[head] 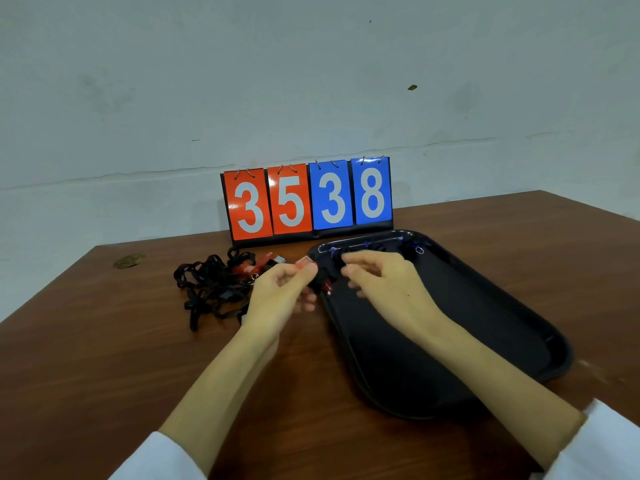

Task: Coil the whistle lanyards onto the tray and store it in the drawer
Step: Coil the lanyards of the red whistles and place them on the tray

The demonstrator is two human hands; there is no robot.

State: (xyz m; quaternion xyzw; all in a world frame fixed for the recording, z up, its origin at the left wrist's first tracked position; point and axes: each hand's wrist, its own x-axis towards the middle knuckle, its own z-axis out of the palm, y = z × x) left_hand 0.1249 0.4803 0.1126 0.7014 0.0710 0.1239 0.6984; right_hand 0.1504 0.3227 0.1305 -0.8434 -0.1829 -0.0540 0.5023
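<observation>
Carefully: your left hand [280, 289] pinches a red whistle [304, 263] at the tray [450, 327] rim.
Unclear if your right hand [384, 282] grips; slack lanyard [318, 281] may uncoil.

Past your left hand [280, 292], the flip scoreboard [308, 199] reads 3 and 5, white on its two red cards [268, 204]; past your right hand [384, 282], 3 and 8, white on its two blue cards [351, 194].

A flip scoreboard [306, 199] stands upright at the far side of the brown wooden worktop [104, 341], close to the pale wall [242, 81]. Its two red cards read 3 and 5, and its two blue cards read 3 and 8. A small round brass-coloured fitting [129, 260] lies in the worktop, well left of the scoreboard. A small dark mark [412, 87] shows on the wall.
</observation>
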